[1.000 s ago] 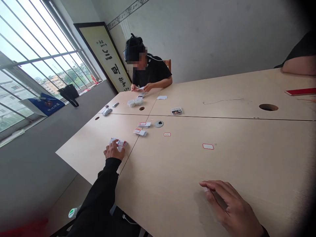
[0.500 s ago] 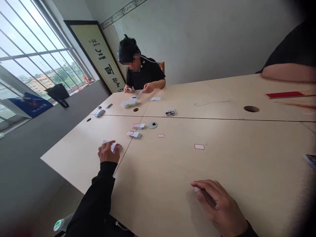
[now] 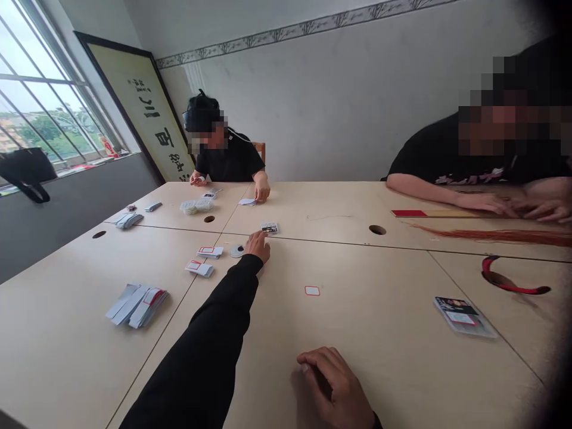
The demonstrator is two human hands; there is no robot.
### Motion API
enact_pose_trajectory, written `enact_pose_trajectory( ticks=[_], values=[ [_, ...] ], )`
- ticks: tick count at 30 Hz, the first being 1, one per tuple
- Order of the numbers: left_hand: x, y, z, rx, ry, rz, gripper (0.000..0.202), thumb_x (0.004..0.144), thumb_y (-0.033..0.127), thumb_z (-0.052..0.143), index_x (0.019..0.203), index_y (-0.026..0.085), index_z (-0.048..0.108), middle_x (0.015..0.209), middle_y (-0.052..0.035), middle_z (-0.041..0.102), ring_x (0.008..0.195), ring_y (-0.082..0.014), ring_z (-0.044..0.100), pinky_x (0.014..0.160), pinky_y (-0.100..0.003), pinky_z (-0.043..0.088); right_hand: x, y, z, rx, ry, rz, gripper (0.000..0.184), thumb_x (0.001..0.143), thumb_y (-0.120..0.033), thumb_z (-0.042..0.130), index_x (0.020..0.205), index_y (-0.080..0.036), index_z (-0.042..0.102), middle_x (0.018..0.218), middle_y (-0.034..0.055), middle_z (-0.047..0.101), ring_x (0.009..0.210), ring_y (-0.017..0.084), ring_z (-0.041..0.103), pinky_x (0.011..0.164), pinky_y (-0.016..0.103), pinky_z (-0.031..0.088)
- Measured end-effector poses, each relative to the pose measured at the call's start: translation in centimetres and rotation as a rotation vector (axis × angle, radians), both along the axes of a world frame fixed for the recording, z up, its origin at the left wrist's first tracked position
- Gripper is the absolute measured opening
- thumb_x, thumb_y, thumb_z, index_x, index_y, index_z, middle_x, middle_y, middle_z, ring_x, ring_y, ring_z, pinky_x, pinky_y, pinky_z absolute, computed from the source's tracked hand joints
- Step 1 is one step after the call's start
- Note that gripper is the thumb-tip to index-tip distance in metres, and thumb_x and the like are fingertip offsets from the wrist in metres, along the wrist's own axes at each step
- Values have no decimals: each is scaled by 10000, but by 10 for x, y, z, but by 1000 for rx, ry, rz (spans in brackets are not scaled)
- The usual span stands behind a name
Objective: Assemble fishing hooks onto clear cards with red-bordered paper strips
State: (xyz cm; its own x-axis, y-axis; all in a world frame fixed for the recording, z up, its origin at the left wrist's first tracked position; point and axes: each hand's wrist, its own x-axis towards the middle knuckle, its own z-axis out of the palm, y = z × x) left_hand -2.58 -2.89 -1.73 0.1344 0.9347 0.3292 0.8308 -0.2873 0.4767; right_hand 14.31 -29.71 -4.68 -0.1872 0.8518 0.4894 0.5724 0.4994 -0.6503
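Note:
My left hand (image 3: 259, 246), in a black sleeve, reaches across the table with its fingers apart from any object. It is nearest a small card packet (image 3: 269, 229) and a round grey grommet cover (image 3: 238, 251), and appears to hold nothing. Behind it lies a fanned stack of white slips with red-outlined labels (image 3: 136, 307). Two smaller slip piles (image 3: 210, 252) sit nearer the hand. My right hand (image 3: 333, 381) rests curled at the bottom edge, pinching a small white piece (image 3: 304, 368). A single red-outlined label (image 3: 312, 291) lies between my hands.
A seated co-worker (image 3: 230, 158) handles small items at the far end. Another person's hands (image 3: 536, 205) work at the right beside a red strip (image 3: 429, 213) and long reddish fibres (image 3: 491, 236). A plastic-wrapped card pack (image 3: 465, 316) lies at right. The table has round holes.
My left hand has let go of the slip stack and reached forward to the small packet. The stack now lies fanned out. The view has swung left and upward, and the right-hand person has leaned in.

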Motion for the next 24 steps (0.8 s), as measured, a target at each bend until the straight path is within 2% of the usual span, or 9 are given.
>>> enact_pose_trajectory(
  ticks=[3,6,9,12,14,16,18,21,24],
  values=[
    [5,12,4,-15,-46,-1,413,721,87,546,1124,168,591,1249,-122,598,1258,-310,443,1051,-458,319,2,3,-3,-4,-21,24,197,884,-123,426,914,-200,605,808,52,655,764,175,627,655,296,549],
    [3,11,13,-38,-124,7,351,790,133,457,1117,169,581,938,-87,716,1028,-243,611,924,-389,437,2,4,-5,-6,-14,21,192,874,-107,429,902,-198,596,801,45,645,758,169,619,653,289,542],
    [-2,0,21,-41,-198,40,379,844,152,330,1174,152,517,767,-45,716,839,-181,647,808,-318,480,-1,3,-3,-34,7,0,198,874,-108,423,897,-202,596,801,39,642,765,169,608,664,294,529],
    [-1,-26,21,-35,-201,58,362,817,159,367,1136,147,537,864,-64,710,883,-194,621,831,-336,461,-3,2,3,-68,56,-28,202,886,-132,417,889,-205,605,799,38,642,770,171,598,665,298,516],
    [7,-49,17,-24,-170,57,330,809,254,459,1105,163,573,973,-91,680,985,-248,576,891,-394,421,-5,1,7,-79,93,-52,207,895,-151,417,877,-205,616,790,39,642,767,172,595,658,294,511],
    [18,-71,12,-17,-99,63,505,750,433,584,1186,180,546,1103,-127,619,1102,-329,495,941,-480,360,-6,0,10,-77,118,-72,206,896,-167,426,864,-205,626,778,38,642,759,171,594,657,292,510],
    [28,-88,8,-52,13,49,693,682,507,641,1268,172,481,1176,-155,569,1136,-369,451,948,-522,335,-6,0,12,-73,124,-77,199,893,-178,438,863,-206,633,774,37,643,759,171,595,663,290,511],
    [31,-104,6,-107,43,-77,676,669,360,648,1282,150,456,1185,-150,570,1149,-360,438,987,-512,327,-2,-1,15,-81,157,-122,191,896,-206,450,875,-209,640,776,41,643,753,171,589,650,282,505],
    [20,-118,6,-114,3,-374,704,626,193,632,1301,173,432,1222,-101,576,1173,-286,457,1030,-410,356,6,0,16,-50,221,-259,183,899,-242,464,891,-210,644,790,46,639,731,168,566,644,286,487]
  ],
)
